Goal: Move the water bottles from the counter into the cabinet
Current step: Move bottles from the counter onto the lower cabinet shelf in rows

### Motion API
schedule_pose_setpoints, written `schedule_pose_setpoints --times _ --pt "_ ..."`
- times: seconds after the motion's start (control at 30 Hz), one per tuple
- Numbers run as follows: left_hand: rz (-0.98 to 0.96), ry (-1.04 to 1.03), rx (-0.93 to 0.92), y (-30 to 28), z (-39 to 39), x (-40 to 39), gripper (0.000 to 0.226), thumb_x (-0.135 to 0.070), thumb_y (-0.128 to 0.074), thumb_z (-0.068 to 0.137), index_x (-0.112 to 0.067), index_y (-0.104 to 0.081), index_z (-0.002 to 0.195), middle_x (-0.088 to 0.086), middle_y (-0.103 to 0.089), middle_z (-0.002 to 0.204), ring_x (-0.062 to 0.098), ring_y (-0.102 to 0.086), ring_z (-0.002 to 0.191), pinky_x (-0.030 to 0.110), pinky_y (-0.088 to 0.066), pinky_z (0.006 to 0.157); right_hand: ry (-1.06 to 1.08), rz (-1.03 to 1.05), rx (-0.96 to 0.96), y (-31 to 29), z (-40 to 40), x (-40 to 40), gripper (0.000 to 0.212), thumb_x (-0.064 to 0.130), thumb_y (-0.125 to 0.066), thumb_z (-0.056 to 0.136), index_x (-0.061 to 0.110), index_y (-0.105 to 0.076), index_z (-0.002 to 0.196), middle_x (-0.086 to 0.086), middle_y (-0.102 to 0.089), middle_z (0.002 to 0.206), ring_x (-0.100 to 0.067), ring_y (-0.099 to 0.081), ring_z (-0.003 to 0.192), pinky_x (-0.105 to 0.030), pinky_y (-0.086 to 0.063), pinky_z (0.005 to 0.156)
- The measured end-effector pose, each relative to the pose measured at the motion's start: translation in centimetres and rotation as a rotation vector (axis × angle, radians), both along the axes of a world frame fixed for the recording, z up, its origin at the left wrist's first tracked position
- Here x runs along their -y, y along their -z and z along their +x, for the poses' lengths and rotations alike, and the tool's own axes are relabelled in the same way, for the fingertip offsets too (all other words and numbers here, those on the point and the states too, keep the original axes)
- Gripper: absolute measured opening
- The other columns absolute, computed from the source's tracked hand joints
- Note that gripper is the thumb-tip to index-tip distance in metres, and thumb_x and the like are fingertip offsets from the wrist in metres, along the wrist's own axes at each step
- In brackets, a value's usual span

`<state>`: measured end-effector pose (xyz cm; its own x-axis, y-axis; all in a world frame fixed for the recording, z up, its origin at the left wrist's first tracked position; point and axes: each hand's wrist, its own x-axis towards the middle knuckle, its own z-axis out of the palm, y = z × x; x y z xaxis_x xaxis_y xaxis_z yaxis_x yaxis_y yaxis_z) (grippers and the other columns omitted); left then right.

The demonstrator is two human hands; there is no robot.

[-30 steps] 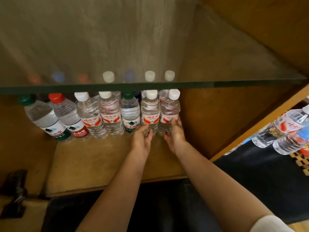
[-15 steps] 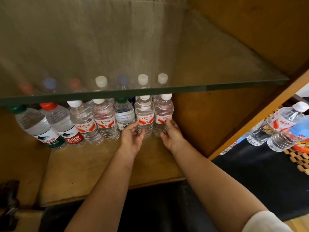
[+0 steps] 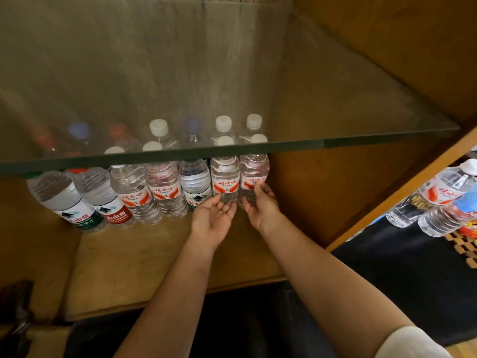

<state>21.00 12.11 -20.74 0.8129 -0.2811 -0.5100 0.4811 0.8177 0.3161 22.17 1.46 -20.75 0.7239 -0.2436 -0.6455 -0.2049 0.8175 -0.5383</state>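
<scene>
With the left hand (image 3: 214,215) and right hand (image 3: 260,202) both released, fingers relaxed by the 2 rightmost bottles (image 3: 238,180) on the cabinet shelf (image 3: 154,254) at center frame, placing looks finished; next, fetch the remaining bottles (image 3: 433,202) from the bench (image 3: 402,259), right edge.

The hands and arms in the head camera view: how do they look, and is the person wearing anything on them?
The left hand and right hand are bare: no gloves, rings, watch or bracelet show. Both forearms are uncovered. Only on the right arm, at the lower frame edge, a short white sleeve shows. The left arm leaves the frame before any sleeve appears.
</scene>
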Motion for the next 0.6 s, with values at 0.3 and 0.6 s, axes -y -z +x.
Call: schedule_pose_setpoints --times 0.3,0.6 --pt "0.076 0.049 0.043 0.1 -0.1 0.2 0.035 -0.010 -0.044 0.091 -0.001 -0.049 0.124 0.012 -0.060 0.105 0.026 -0.050 0.118 0.039 -0.035 0.109 -0.082 -0.026 -0.004 0.0 -0.4 0.9 0.038 0.021 -0.057 0.089 0.019 -0.049 0.126 -0.011 -0.057 0.128 -0.029 -0.056 0.114 -0.042 -0.048 0.096" --pt "0.548 0.215 0.051 1.9 -3.1 -0.8 0.037 -0.014 -0.040 0.095 -0.016 -0.044 0.133 0.004 -0.056 0.126 0.023 -0.052 0.117 0.039 -0.040 0.097 -0.568 -0.498 0.050 -0.5 -7.2 0.7 0.065 0.034 -0.066 0.082 0.035 -0.032 0.138 0.002 -0.038 0.145 -0.022 -0.039 0.131 -0.040 -0.034 0.107"
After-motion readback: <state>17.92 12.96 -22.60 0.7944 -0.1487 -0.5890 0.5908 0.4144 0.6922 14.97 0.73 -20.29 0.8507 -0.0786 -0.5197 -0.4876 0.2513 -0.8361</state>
